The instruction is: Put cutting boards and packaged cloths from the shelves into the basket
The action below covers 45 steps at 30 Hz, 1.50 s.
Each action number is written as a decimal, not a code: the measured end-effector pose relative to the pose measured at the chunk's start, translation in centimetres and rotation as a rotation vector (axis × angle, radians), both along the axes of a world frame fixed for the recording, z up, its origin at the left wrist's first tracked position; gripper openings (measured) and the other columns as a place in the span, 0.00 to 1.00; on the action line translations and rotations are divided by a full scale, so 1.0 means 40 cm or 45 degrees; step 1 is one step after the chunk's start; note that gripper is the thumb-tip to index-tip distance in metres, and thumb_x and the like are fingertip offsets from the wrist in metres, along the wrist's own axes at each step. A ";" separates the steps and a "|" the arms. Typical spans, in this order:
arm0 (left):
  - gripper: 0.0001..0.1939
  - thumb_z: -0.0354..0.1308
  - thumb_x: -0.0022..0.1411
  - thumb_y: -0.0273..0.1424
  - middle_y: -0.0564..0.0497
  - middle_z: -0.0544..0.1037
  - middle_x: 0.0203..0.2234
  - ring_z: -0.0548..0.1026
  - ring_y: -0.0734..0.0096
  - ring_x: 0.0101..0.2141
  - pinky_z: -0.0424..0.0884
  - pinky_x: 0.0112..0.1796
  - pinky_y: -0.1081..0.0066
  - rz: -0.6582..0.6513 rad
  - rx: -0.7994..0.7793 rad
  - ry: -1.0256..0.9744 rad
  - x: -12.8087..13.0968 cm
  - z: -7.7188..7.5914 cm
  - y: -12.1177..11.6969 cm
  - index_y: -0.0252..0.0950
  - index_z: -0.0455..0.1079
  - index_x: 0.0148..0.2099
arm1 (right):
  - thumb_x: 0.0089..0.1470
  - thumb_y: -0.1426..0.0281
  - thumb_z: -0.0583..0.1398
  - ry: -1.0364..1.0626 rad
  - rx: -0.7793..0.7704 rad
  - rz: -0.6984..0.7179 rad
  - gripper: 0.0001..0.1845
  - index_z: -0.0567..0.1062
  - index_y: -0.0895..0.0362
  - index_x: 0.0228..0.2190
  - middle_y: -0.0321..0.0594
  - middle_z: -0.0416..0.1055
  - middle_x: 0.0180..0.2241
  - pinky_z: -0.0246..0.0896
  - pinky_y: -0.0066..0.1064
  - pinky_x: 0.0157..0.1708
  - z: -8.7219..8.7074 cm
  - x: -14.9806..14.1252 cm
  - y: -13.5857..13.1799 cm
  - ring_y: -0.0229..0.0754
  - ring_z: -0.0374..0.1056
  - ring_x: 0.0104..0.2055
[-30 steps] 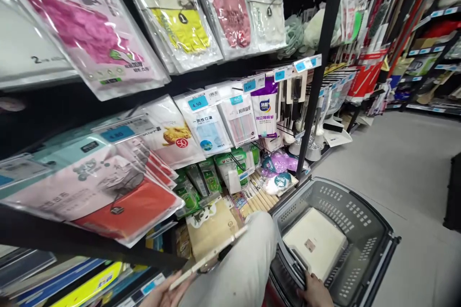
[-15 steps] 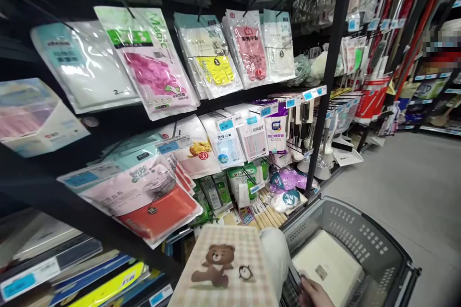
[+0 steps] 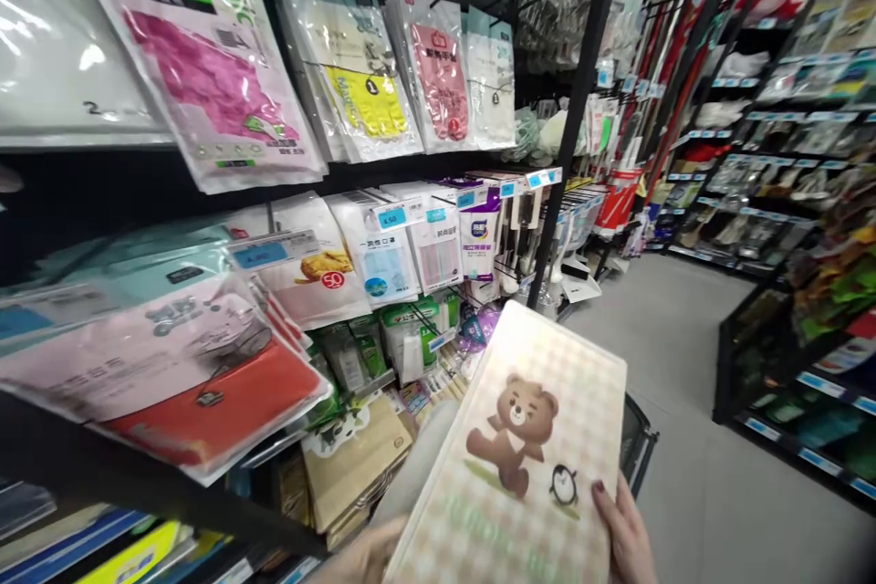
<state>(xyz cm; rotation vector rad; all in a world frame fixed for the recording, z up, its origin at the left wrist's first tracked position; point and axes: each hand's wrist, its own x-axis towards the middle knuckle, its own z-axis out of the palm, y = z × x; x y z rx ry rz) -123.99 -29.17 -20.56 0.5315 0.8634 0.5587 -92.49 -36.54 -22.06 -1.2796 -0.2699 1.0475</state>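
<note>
A flat beige-checked board [image 3: 526, 447] with rounded corners fills the lower middle of the view. Printed on its face are a brown bear and a small penguin. My right hand [image 3: 624, 525] grips its right edge, thumb on the face and the other fingers mostly behind. At the lower left edge is my left hand [image 3: 366, 557], closed against the board with its fingers largely hidden. Behind the board, a grey shopping basket [image 3: 640, 447] shows only its corner; its contents are hidden. My light-coloured trouser leg [image 3: 414, 465] appears to the left of the board.
Bagged gloves [image 3: 225, 64] hang on hooks along the black rack at left, with packs of masks [image 3: 383, 260] below. Brown paper packs [image 3: 359, 465] lie low beside my leg. Grey floor [image 3: 643, 319] stretches away between this rack and the stocked shelves [image 3: 814, 392] at right.
The board has risen and moved right, over the basket. My right hand has left the basket for the board's edge, and my left hand has come into sight. The view has shifted right.
</note>
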 end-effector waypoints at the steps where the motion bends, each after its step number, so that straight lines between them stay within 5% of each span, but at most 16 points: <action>1: 0.35 0.70 0.28 0.20 0.51 0.76 0.36 0.70 0.52 0.46 0.68 0.43 0.62 -0.175 0.147 -0.057 0.049 0.015 0.040 0.42 0.71 0.44 | 0.38 0.55 0.64 -0.015 0.064 -0.050 0.46 0.51 0.48 0.56 0.41 0.69 0.47 0.66 0.39 0.40 0.009 0.022 0.010 0.51 0.68 0.42; 4: 0.26 0.68 0.38 0.31 0.47 0.77 0.33 0.73 0.52 0.39 0.69 0.39 0.61 -0.355 0.409 -0.180 0.204 0.032 0.148 0.36 0.72 0.43 | 0.41 0.56 0.63 -0.060 0.222 -0.198 0.42 0.54 0.48 0.55 0.42 0.67 0.48 0.65 0.38 0.41 0.020 0.079 0.050 0.50 0.68 0.43; 6: 0.24 0.67 0.41 0.36 0.44 0.76 0.31 0.74 0.55 0.35 0.69 0.36 0.64 -0.431 0.475 -0.193 0.295 0.005 0.202 0.32 0.72 0.42 | 0.40 0.57 0.64 -0.057 0.261 -0.265 0.41 0.56 0.50 0.54 0.42 0.68 0.47 0.65 0.38 0.42 0.006 0.110 0.066 0.50 0.67 0.44; 9: 0.27 0.68 0.38 0.38 0.44 0.76 0.30 0.73 0.60 0.32 0.68 0.33 0.68 -0.494 0.582 -0.219 0.383 -0.092 0.240 0.29 0.72 0.41 | 0.37 0.61 0.67 -0.014 0.252 -0.231 0.40 0.59 0.51 0.52 0.42 0.71 0.44 0.64 0.40 0.43 -0.060 0.142 0.054 0.51 0.67 0.44; 13: 0.25 0.68 0.38 0.40 0.47 0.76 0.26 0.71 0.66 0.28 0.64 0.29 0.74 -0.497 0.638 -0.156 0.411 -0.242 0.221 0.27 0.73 0.37 | 0.32 0.61 0.69 0.084 0.065 -0.238 0.32 0.69 0.58 0.41 0.43 0.74 0.38 0.64 0.39 0.43 -0.206 0.151 0.004 0.52 0.68 0.44; 17: 0.22 0.67 0.39 0.39 0.48 0.76 0.25 0.71 0.68 0.26 0.63 0.28 0.74 -0.554 0.597 -0.100 0.405 -0.319 0.195 0.28 0.73 0.35 | 0.27 0.60 0.69 -0.030 -0.161 -0.437 0.30 0.72 0.60 0.34 0.44 0.75 0.35 0.67 0.36 0.36 -0.311 0.147 -0.013 0.53 0.69 0.41; 20: 0.19 0.67 0.36 0.34 0.49 0.75 0.24 0.71 0.68 0.26 0.64 0.27 0.74 -0.536 0.499 -0.001 0.413 -0.330 0.207 0.28 0.73 0.33 | 0.28 0.58 0.68 -0.159 -0.225 -0.519 0.30 0.72 0.60 0.35 0.45 0.74 0.37 0.68 0.33 0.34 -0.333 0.144 -0.001 0.53 0.69 0.42; 24: 0.27 0.66 0.35 0.26 0.49 0.76 0.30 0.73 0.63 0.33 0.67 0.32 0.71 -0.532 0.384 -0.030 0.428 -0.342 0.227 0.32 0.70 0.42 | 0.30 0.57 0.67 -0.222 -0.310 -0.484 0.30 0.71 0.61 0.36 0.46 0.73 0.39 0.68 0.32 0.34 -0.336 0.140 0.013 0.53 0.68 0.43; 34: 0.26 0.64 0.42 0.31 0.46 0.75 0.39 0.73 0.61 0.36 0.67 0.38 0.68 -0.497 0.554 -0.018 0.449 -0.405 0.227 0.33 0.67 0.46 | 0.32 0.58 0.67 -0.173 -0.334 -0.369 0.31 0.71 0.62 0.38 0.47 0.73 0.40 0.68 0.32 0.33 -0.343 0.153 0.026 0.52 0.69 0.42; 45: 0.23 0.64 0.45 0.37 0.45 0.76 0.36 0.73 0.60 0.37 0.68 0.36 0.69 -0.440 0.758 0.176 0.456 -0.407 0.228 0.30 0.68 0.43 | 0.31 0.59 0.68 -0.193 -0.299 -0.407 0.29 0.71 0.60 0.37 0.45 0.73 0.40 0.68 0.30 0.33 -0.327 0.152 0.036 0.51 0.68 0.43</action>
